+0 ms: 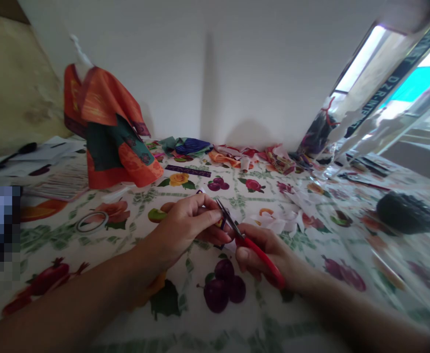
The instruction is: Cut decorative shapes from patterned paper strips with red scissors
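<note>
My left hand [196, 218] is closed on a small dark piece of fabric [220, 221] with some yellow on it, mostly hidden by the fingers. In my right hand [261, 250] are scissors with red handles [264, 260]. Their metal blades [228, 218] point up and left and lie against the fabric at my left fingertips. Both hands are close together above the fruit-patterned tablecloth [251, 314]. Whether the blades are parted is hard to tell.
A doll form in an orange and green dress [104, 127] stands at the back left. Fabric scraps [192, 146] line the wall. A tape roll [91, 222] lies left, white scraps [279, 220] right of centre, a black bundle [409, 213] far right.
</note>
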{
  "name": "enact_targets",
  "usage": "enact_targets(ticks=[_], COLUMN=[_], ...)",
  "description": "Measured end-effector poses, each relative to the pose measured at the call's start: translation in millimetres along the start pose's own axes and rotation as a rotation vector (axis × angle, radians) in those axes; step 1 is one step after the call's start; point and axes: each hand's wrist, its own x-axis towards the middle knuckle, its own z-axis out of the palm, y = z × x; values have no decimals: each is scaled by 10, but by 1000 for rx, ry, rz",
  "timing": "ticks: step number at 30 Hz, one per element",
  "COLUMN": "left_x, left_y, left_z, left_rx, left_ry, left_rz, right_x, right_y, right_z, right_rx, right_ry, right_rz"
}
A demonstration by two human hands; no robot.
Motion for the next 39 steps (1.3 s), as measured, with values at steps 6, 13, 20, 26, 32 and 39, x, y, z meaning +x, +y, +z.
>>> enact_targets(ticks=[6,13,20,26,32,39], left_x=[20,43,31,34,30,41], left_y=[-31,-36,-44,-14,-10,-26], left_z=[-22,-25,-24,-11,7,-16], left_rx=[-22,-27,-7,5,12,-9], left_ry=[-23,-31,-18,-14,5,9], left_rz=[14,16,23,2,14,7], right_x=[10,-4,-2,3,9,12], right_y=[7,7,-10,-1,-10,-8], right_z=[0,-14,-7,4,5,12], right_rx=[23,-57,-98,-85,-123,-79], right_ry=[-18,4,15,14,26,10], right_rz=[-21,-27,-18,0,5,-1])
